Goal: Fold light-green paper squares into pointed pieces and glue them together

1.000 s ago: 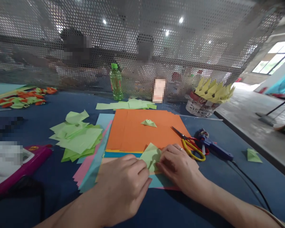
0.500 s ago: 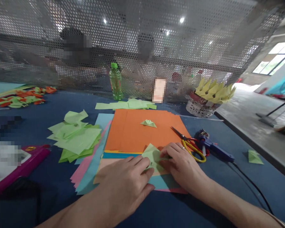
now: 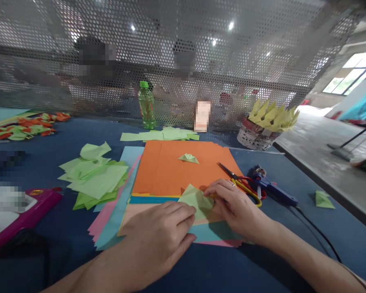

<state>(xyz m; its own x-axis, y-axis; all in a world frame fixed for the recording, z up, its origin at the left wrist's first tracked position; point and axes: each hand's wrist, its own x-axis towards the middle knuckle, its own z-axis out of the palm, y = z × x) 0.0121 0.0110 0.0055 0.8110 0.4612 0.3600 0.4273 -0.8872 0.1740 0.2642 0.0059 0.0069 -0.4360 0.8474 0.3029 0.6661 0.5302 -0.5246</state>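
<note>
A light green square of paper (image 3: 199,200) lies on the stacked coloured sheets in front of me. My left hand (image 3: 167,228) presses its fingertips on the square's lower left part, the thumb apart from the paper. At the right side, my right hand (image 3: 232,203) has its fingers bent in a pinch on the paper's edge; the fingertips are partly hidden. A small folded green paper piece (image 3: 189,158) sits just beyond, on the orange sheets (image 3: 171,171). Close to my right hand lie scissors (image 3: 247,190) with yellow and red handles.
A blue glue gun (image 3: 273,191) with a cord lies right of the scissors. Loose green papers (image 3: 99,175) are heaped at left, near a magenta-edged device (image 3: 24,215). Behind stand a green bottle (image 3: 147,106), a perforated metal screen (image 3: 110,95) and a papered pot (image 3: 256,134).
My right hand's fingers have shifted along the green square's right side, and more of the square shows. My left hand stays on the paper. The whole view has moved slightly.
</note>
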